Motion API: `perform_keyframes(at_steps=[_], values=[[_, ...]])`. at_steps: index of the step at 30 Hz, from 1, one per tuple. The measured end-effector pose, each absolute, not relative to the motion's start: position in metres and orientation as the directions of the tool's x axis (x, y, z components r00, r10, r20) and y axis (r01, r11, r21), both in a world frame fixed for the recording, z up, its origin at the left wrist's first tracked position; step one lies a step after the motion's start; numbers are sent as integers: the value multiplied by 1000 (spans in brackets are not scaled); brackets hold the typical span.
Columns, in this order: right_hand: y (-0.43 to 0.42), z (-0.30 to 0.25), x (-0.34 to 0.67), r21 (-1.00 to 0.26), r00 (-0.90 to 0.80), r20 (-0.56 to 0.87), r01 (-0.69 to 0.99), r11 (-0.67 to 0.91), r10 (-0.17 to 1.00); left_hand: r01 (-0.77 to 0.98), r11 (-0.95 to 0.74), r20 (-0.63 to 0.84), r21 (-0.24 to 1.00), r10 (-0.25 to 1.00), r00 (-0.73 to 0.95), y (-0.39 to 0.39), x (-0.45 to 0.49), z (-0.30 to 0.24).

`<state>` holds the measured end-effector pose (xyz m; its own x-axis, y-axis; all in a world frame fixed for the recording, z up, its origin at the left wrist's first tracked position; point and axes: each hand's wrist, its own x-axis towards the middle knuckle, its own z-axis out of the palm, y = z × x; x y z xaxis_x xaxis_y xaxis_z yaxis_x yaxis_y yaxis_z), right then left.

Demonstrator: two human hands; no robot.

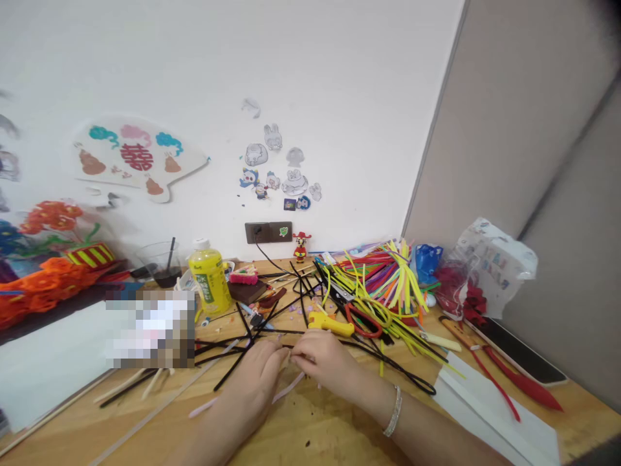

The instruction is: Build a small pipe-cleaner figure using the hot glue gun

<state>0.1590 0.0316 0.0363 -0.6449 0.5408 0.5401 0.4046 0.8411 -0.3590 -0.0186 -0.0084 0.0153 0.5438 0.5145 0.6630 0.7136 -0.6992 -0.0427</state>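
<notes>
Lilac fuzzy stem (290, 388) lies near left hand (256, 374) and right hand (326, 360), fingertips drawn together, any hold indiscernible; steady, close-set fingertip support is advisable.

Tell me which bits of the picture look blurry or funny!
In the head view, big square blocks hide a patch beside the yellow drink bottle; grey wall cutouts at the left edge look smeared; the top right corner goes dark; whatever is at the fingertips of the left hand and right hand is too small to tell.
</notes>
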Motion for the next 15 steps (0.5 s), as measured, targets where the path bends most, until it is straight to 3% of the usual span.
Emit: perform_keyframes(at_steps=[6, 15], values=[[32, 35, 159, -361, -631, 563, 393, 846, 534, 740, -671, 614, 56, 607, 505, -12, -16, 20], [30, 34, 158, -296, -631, 586, 416, 860, 508, 726, -687, 629, 3, 566, 533, -14, -15, 22]])
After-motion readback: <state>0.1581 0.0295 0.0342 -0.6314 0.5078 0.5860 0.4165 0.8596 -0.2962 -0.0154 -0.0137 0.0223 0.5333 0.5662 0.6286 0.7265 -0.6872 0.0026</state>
